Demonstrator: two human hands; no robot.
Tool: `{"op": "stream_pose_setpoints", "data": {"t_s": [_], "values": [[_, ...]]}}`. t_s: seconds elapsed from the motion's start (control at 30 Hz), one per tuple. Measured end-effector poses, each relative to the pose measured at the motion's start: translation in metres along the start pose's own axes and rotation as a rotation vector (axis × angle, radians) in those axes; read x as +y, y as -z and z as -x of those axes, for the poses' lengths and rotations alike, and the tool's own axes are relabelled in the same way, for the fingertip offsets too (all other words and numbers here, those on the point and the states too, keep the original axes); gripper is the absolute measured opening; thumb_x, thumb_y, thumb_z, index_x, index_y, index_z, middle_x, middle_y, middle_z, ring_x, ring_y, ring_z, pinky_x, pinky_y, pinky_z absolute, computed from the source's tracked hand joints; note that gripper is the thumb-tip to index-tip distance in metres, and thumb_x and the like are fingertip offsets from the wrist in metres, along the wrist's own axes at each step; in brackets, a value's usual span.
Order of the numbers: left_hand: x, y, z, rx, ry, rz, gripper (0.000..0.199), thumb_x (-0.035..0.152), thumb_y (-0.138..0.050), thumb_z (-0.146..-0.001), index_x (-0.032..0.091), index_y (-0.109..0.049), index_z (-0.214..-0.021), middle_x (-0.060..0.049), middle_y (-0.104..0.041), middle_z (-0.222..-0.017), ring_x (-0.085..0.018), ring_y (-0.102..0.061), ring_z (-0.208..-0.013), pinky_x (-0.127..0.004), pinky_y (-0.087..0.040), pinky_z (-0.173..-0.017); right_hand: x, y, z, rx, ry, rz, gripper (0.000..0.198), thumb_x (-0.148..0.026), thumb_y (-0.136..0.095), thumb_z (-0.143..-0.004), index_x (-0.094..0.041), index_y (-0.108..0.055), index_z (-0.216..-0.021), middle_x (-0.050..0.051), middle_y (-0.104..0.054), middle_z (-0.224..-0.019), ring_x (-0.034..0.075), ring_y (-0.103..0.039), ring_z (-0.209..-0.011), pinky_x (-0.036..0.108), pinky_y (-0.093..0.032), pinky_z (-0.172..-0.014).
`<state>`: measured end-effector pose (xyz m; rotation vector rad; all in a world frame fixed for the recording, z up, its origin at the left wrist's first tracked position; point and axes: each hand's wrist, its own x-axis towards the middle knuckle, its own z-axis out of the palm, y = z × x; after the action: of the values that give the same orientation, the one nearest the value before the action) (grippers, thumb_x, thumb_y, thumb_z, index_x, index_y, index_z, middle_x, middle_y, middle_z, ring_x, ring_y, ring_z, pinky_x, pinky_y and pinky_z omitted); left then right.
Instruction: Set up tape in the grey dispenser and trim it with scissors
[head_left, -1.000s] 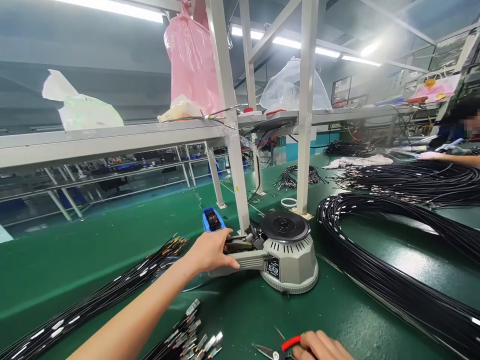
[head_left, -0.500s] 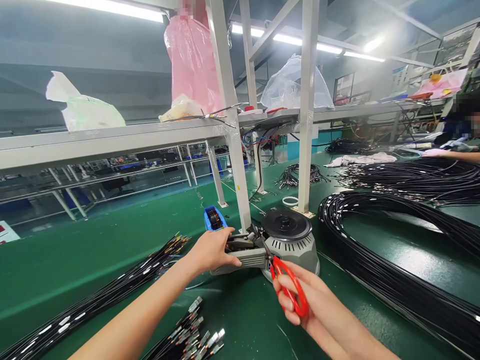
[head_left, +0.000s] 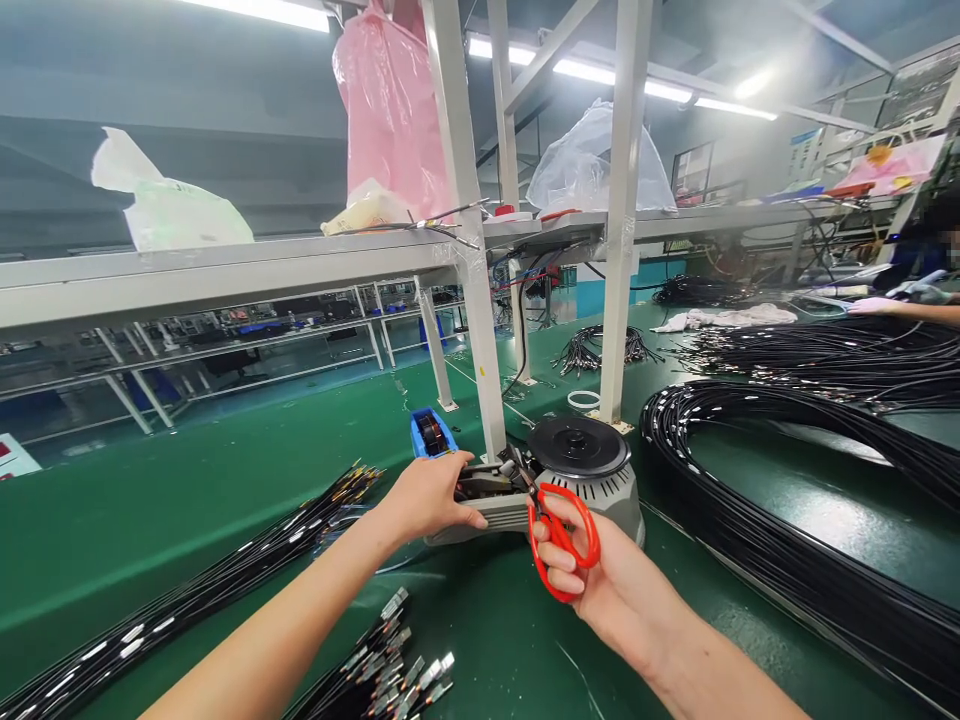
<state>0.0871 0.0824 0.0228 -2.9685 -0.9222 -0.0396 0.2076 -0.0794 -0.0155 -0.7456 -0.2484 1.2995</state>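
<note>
A grey automatic tape dispenser point(head_left: 600, 492) with a round black disc on top stands on the green bench. My left hand point(head_left: 435, 495) grips the left end of its housing, thumb on the near side and fingers over the top. In my right hand point(head_left: 574, 560) is a pair of red-handled scissors point(head_left: 581, 508). The fingers are in and around the handle loops, and the blades point up and left into the dispenser's opening. Whether the tips touch anything inside is too small to tell. Just behind my left hand sits a blue tape holder point(head_left: 433, 433) with a dark roll.
Black cable bundles point(head_left: 225, 575) lie to the left, and cables with metal connector ends point(head_left: 397, 655) lie in front. A large coil of black cable point(head_left: 720, 480) fills the right. White posts point(head_left: 484, 350) rise behind the dispenser to a shelf. A co-worker's hand point(head_left: 874, 306) shows far right.
My right hand has turned and risen slightly with the scissors, whose loops now face me more openly. My left hand stays on the dispenser.
</note>
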Motion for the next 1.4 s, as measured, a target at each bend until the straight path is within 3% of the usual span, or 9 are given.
{"op": "stream_pose_setpoints", "data": {"t_s": [0.33, 0.73, 1.03, 1.23, 1.4], "values": [[0.001, 0.0, 0.0, 0.013, -0.007, -0.01, 0.067, 0.052, -0.067, -0.067, 0.016, -0.053, -0.121, -0.013, -0.067, -0.116, -0.034, -0.062, -0.102, -0.039, -0.049, -0.079, -0.005, -0.005, -0.003, 0.009, -0.117, -0.121, 0.016, -0.025, -0.054, -0.083, -0.013, -0.063, -0.075, -0.001, -0.052, -0.058, 0.004, -0.033, -0.039, 0.015, -0.025, -0.033], [-0.001, -0.001, 0.001, 0.004, -0.007, 0.011, 0.068, 0.053, -0.069, -0.066, 0.016, -0.054, -0.121, -0.013, -0.068, -0.115, -0.033, -0.064, -0.099, -0.039, -0.049, -0.079, -0.005, -0.014, -0.004, 0.067, -0.12, -0.185, 0.018, -0.024, -0.051, -0.086, -0.011, -0.06, -0.076, -0.001, -0.051, -0.055, 0.003, -0.034, -0.037, 0.015, -0.025, -0.031], [-0.001, -0.002, 0.0, 0.008, -0.006, 0.024, 0.067, 0.053, -0.069, -0.066, 0.017, -0.054, -0.12, -0.012, -0.067, -0.117, -0.034, -0.062, -0.105, -0.039, -0.049, -0.084, 0.008, -0.019, -0.009, 0.096, -0.024, -0.184, 0.02, -0.023, -0.051, -0.086, -0.016, -0.057, -0.068, -0.002, -0.051, -0.054, 0.004, -0.034, -0.038, 0.015, -0.026, -0.032], [0.0, -0.001, 0.0, -0.015, 0.009, 0.02, 0.066, 0.053, -0.068, -0.066, 0.019, -0.054, -0.121, -0.011, -0.068, -0.116, -0.034, -0.06, -0.109, -0.039, -0.047, -0.088, 0.02, -0.008, -0.019, 0.051, 0.058, -0.135, 0.012, -0.028, -0.058, -0.081, -0.017, -0.061, -0.077, -0.003, -0.054, -0.055, 0.004, -0.034, -0.037, 0.016, -0.026, -0.034], [-0.001, -0.001, 0.0, -0.009, 0.002, 0.066, 0.069, 0.051, -0.068, -0.066, 0.016, -0.051, -0.124, -0.012, -0.068, -0.116, -0.033, -0.064, -0.104, -0.04, -0.048, -0.086, 0.024, -0.001, -0.026, -0.004, 0.136, -0.09, 0.018, -0.032, -0.065, -0.075, -0.018, -0.061, -0.084, -0.004, -0.055, -0.057, 0.004, -0.035, -0.038, 0.017, -0.026, -0.035]]}}
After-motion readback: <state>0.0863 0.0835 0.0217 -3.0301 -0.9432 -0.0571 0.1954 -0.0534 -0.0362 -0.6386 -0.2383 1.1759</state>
